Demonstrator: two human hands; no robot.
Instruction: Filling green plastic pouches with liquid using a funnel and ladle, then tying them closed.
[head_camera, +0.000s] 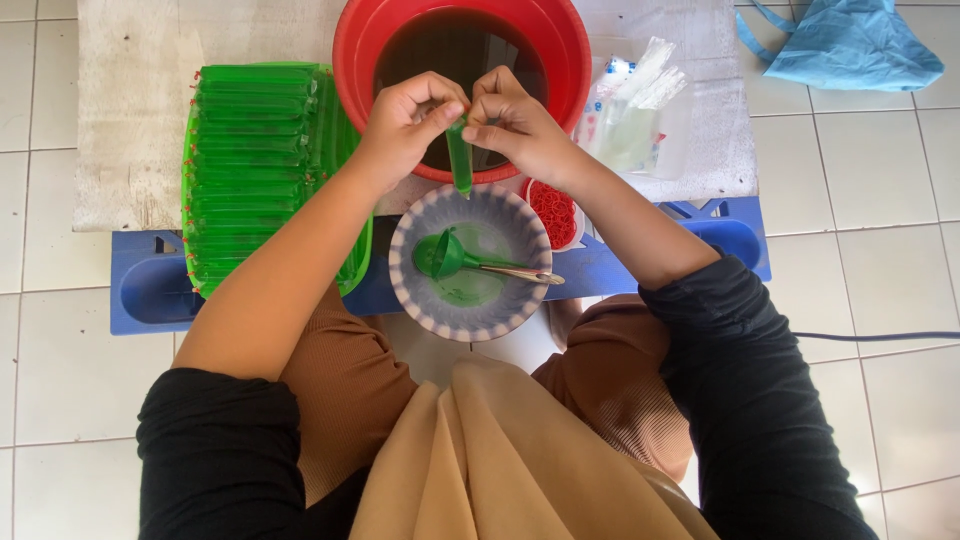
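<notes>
My left hand (402, 122) and my right hand (518, 122) both pinch the top of a narrow plastic tube bag filled with green liquid (459, 158). The bag hangs upright over the rim of a striped bowl (404, 272). In the bowl lie a green funnel (438, 254) and a metal spoon (520, 273), with green residue on the bottom. Behind my hands stands a red basin (560, 40) of dark liquid.
A green tray (357, 262) at left is stacked with several filled green tube bags (255, 150). A small tub of red rubber bands (553, 211) sits right of the bowl. Empty clear bags (635, 105) lie at right, a blue cloth bag (850, 45) on the tiled floor.
</notes>
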